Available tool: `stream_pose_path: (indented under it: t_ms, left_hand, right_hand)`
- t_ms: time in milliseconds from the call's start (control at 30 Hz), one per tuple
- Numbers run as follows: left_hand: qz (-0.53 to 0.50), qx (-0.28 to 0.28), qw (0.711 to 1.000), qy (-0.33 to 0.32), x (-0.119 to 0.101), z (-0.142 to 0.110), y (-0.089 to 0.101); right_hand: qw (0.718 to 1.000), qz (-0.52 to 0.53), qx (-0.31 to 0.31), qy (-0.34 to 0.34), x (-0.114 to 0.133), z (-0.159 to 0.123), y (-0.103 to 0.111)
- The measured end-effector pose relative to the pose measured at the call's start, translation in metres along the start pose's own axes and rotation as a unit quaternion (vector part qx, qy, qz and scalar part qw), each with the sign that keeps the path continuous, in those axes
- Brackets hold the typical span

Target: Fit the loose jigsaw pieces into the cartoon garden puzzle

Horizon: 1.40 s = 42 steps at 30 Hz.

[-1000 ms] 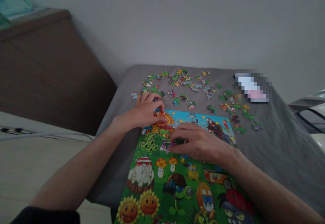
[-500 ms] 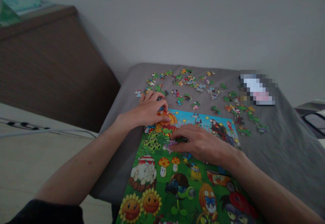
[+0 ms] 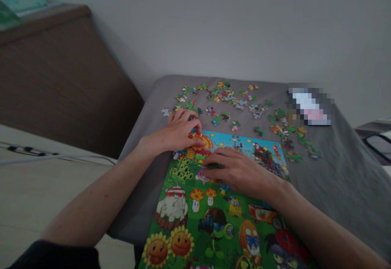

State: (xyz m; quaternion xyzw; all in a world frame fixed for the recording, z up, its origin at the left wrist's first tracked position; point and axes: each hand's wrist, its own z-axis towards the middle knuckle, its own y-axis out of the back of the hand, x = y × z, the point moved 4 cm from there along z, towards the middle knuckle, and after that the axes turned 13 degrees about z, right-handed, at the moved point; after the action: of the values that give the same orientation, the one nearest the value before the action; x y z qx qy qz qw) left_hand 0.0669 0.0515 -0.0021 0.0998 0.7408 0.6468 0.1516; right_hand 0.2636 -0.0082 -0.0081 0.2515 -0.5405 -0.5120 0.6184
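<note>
Head view: left hand (image 3: 174, 135), right hand (image 3: 241, 174) curled on jigsaw puzzle (image 3: 214, 228), grip unclear. Sliding them could shift fitted pieces (image 3: 235, 147).

A dark, almost black sleeve (image 3: 51, 256) along the bottom edge of the view, soft-looking fabric, on the left arm and showing only as a low curved strip (too dim and too cut off for any weave, seam or print to show). Past its cuff, bare skin all the way down: a long, slim left forearm (image 3: 94, 197) narrowing to a slight wrist, and a similar right forearm (image 3: 324, 230) running out past the lower right corner. Long, thin fingers and gently raised knuckles on the left hand (image 3: 174, 134) and the right hand (image 3: 235, 171), with faint tendon lines across the back of the right one
</note>
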Motion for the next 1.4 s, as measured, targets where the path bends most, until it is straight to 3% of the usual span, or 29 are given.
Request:
stream_pose_path:
  t_ms: [300, 867, 967, 1067, 1233, 1400]
  left_hand:
    - [0.004, 0.002, 1.000, 0.003, -0.001, 0.000, 0.001]
    - [0.019, -0.013, 1.000, 0.010, 0.012, 0.004, -0.005]
    - [0.024, -0.016, 0.999, 0.015, 0.015, 0.005, -0.006]
    - [0.029, -0.012, 0.999, 0.012, 0.018, 0.006, -0.007]
    - [0.025, -0.004, 1.000, 0.010, 0.020, 0.005, -0.007]
    - [0.023, -0.005, 1.000, 0.009, 0.020, 0.005, -0.006]
  right_hand:
    - [0.996, -0.081, 0.032, -0.001, 0.014, 0.006, 0.000]
    - [0.997, -0.071, 0.022, -0.029, 0.006, 0.008, 0.002]
    - [0.997, -0.059, -0.007, -0.047, -0.008, 0.004, 0.011]
    - [0.988, -0.057, -0.079, -0.123, -0.036, -0.008, 0.032]
    - [0.938, -0.074, -0.222, -0.256, -0.093, -0.047, 0.066]
    - [0.902, -0.071, -0.263, -0.334, -0.128, -0.077, 0.071]
